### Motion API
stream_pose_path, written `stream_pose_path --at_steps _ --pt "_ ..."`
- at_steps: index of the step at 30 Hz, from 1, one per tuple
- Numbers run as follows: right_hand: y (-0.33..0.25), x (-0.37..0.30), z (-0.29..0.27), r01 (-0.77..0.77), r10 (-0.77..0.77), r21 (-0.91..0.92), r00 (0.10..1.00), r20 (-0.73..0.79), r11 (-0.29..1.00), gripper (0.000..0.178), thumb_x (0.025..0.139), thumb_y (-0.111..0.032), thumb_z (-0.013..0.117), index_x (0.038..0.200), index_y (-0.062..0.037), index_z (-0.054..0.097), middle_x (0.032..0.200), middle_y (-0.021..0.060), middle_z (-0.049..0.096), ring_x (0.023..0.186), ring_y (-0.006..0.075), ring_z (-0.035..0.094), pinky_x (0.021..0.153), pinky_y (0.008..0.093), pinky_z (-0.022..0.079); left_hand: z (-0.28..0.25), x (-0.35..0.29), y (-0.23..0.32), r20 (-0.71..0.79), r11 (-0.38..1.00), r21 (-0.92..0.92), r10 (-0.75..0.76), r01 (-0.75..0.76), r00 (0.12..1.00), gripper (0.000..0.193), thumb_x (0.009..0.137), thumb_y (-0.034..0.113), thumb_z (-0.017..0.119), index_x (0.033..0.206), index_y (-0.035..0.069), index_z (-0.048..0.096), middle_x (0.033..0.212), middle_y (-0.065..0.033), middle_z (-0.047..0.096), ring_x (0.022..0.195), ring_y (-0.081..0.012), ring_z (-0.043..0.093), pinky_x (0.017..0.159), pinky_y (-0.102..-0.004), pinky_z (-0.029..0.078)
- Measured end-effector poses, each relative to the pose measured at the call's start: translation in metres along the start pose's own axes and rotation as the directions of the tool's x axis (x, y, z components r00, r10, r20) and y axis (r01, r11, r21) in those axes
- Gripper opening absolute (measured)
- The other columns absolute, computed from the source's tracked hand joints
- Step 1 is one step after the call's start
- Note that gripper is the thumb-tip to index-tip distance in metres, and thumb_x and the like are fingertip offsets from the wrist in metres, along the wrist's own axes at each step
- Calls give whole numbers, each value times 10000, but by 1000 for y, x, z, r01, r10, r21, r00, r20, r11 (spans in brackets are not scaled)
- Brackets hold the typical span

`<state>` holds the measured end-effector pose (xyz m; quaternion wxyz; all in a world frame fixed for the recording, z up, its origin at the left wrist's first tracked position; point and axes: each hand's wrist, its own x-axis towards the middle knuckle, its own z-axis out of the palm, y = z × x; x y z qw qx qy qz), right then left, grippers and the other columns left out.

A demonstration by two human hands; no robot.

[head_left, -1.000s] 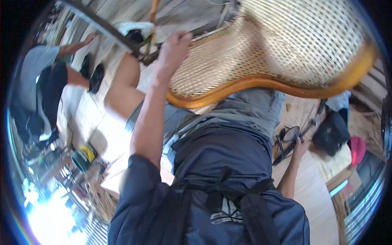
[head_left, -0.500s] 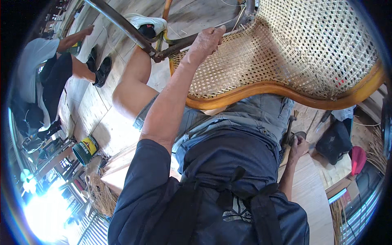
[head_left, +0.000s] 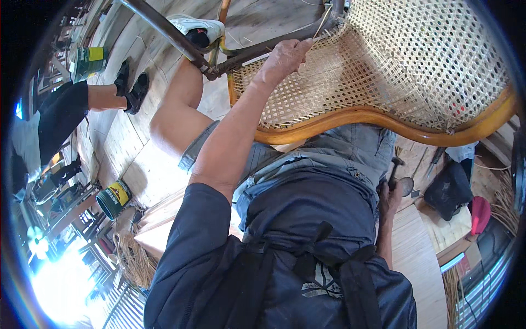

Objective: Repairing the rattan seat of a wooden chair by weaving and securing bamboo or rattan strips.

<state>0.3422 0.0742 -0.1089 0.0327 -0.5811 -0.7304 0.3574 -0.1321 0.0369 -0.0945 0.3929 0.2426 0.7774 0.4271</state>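
Observation:
A woven cane chair seat and back (head_left: 339,82) in a curved orange-brown frame (head_left: 339,118) leans across my lap. My left hand (head_left: 287,57) is closed at the seat's far edge, beside the dark frame rail (head_left: 241,57). A thin pale cane strand (head_left: 324,24) sticks up from its fingertips. Low at my right side, my right hand (head_left: 390,200) is closed around the dark handle of a hammer (head_left: 397,162), whose head points away from me. A round grey metal piece (head_left: 405,186) shows right beside those fingers; whether they touch it, I cannot tell.
A dark pole (head_left: 164,33) joins the rail at the upper left. Another person's legs (head_left: 104,97) are at the left, near a green bucket (head_left: 90,60); a second bucket (head_left: 114,200) stands closer. At right lie a black cloth bag (head_left: 448,189) and a red cap (head_left: 480,215).
My right hand has drawn left from the round metal piece onto the hammer handle. My left hand has shifted slightly right along the edge. The other person has moved toward the left rim, uncovering a bucket.

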Motion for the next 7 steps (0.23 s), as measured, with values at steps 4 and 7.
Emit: stream_pose_path --at_steps 4,7 --pt "-62 -5 -40 115 -115 35 993 -15 993 239 847 -80 494 1070 -5 534 850 119 540 731 221 541 686 341 445 -5 0 -1 55 995 -77 -57 62 997 446 869 431 524 690 23 553 565 -38 501 518 -132 477 507 -289 388" --pt "-172 10 -66 -206 93 296 930 355 933 354 856 -114 508 1202 -44 509 881 108 557 755 180 556 709 301 458 2 12 -11 91 994 -89 -57 66 994 422 865 438 537 734 38 566 611 -33 516 496 -120 461 463 -295 361"
